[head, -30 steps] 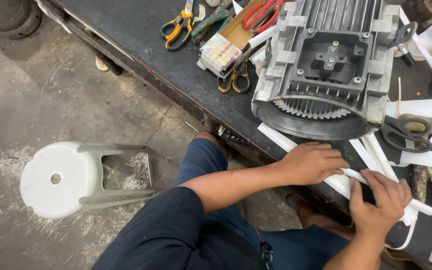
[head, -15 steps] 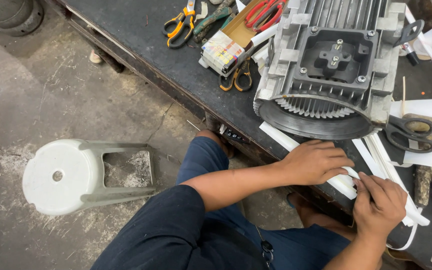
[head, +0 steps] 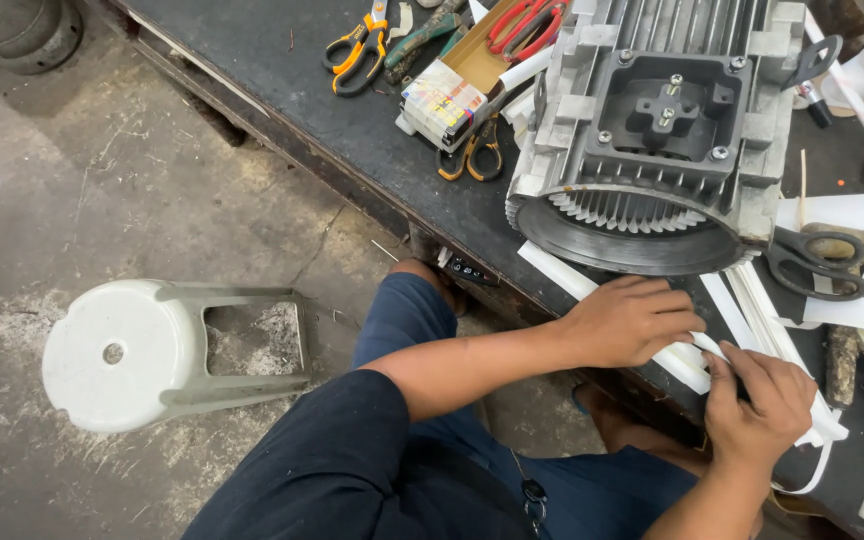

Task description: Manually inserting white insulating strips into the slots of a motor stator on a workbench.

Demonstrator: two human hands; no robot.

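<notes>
A grey electric motor housing (head: 652, 130) lies on the dark workbench (head: 272, 90), its open end with stator slots facing me. Long white insulation paper strips (head: 567, 275) lie in front of it. My left hand (head: 632, 320) presses down on one strip, fingers curled over it. Just to its right, my right hand (head: 767, 400) pinches the same strip (head: 697, 365) between thumb and fingers, near the bench's front edge.
Black-handled scissors (head: 817, 265) lie right of the motor. Orange-handled cutters (head: 357, 45), yellow-handled pliers (head: 472, 160), red-handled pliers (head: 522, 25) and a small box (head: 442, 100) sit at the back. A grey plastic stool (head: 172, 350) lies tipped on the concrete floor at left.
My right hand has closed its fingers onto the white strip, from spread to pinching. My left hand stays pressed on the strip. The view has shifted slightly.
</notes>
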